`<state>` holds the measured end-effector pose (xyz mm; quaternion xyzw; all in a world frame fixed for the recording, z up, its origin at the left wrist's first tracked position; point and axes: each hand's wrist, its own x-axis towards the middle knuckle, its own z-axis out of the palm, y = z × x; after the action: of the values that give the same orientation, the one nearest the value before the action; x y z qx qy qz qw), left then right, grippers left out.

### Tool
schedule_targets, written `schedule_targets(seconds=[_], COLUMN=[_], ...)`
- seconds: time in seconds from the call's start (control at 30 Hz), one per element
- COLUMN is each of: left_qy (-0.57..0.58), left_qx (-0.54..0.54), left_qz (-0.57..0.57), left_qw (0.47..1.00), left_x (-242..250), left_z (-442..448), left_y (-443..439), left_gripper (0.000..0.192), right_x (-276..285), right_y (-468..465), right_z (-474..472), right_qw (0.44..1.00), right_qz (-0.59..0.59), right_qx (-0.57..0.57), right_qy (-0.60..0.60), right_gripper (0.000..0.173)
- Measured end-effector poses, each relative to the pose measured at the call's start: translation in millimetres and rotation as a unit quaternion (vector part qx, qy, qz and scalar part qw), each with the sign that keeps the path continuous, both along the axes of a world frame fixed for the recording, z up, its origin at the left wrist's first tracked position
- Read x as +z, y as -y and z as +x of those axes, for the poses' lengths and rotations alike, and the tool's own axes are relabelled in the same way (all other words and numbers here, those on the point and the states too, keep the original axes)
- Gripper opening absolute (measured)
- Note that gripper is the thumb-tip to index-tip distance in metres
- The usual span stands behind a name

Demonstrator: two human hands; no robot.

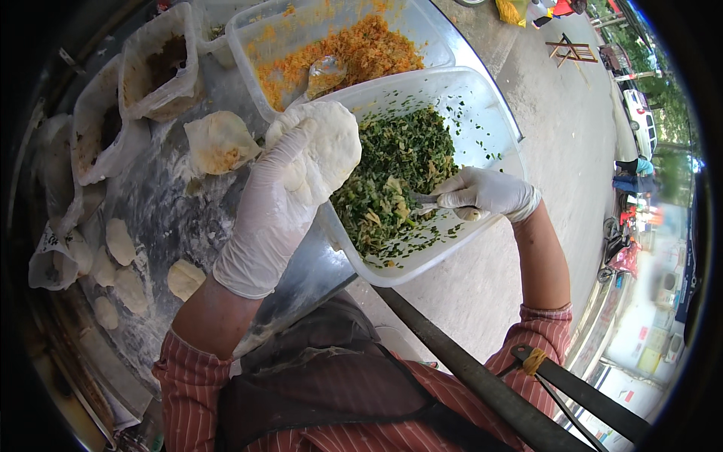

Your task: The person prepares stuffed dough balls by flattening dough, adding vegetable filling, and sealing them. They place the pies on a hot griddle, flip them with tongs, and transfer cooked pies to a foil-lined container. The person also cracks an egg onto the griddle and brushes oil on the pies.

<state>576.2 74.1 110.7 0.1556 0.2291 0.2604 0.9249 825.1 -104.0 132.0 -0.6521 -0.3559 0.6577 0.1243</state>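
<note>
A flattened round of dough (330,150) lies across the palm and fingers of my gloved left hand (271,192), raised beside a clear plastic tub. In my gloved right hand (480,192) is the handle of a metal utensil (423,198), whose far end is hidden in chopped green filling (404,152) inside that tub (491,118). Behind it, a second plastic tub (240,53) contains shredded orange filling (373,48) and a spoon (326,73). Several pieces of dough (130,288) rest on the floured metal table at the left.
Plastic-lined containers (161,68) with dark contents stand at the back left of the metal table (192,226). A stained piece of plastic or dough (220,141) lies nearby. A dark metal bar (452,350) slants past my right side. Pavement, a folding stool (571,51) and people are beyond.
</note>
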Motion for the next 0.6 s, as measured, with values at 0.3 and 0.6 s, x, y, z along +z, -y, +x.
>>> schedule_targets(seconds=[0.3,0.6], left_qy=[-0.056,0.038], left_qx=[-0.031,-0.051], left_qz=[-0.037,-0.174], left_qw=[0.997,0.983], left_x=[-5.0,-3.4], left_z=[24.3,68.8], left_y=[20.7,38.6], left_gripper=[0.032,0.059], right_x=[65.4,18.0], right_y=[36.0,24.6], right_z=[-18.0,-134.4], right_qw=[0.944,0.706], right_qz=[0.089,0.233], right_qx=[-0.292,0.067], right_qy=[0.123,0.666], right_gripper=[0.029,0.063])
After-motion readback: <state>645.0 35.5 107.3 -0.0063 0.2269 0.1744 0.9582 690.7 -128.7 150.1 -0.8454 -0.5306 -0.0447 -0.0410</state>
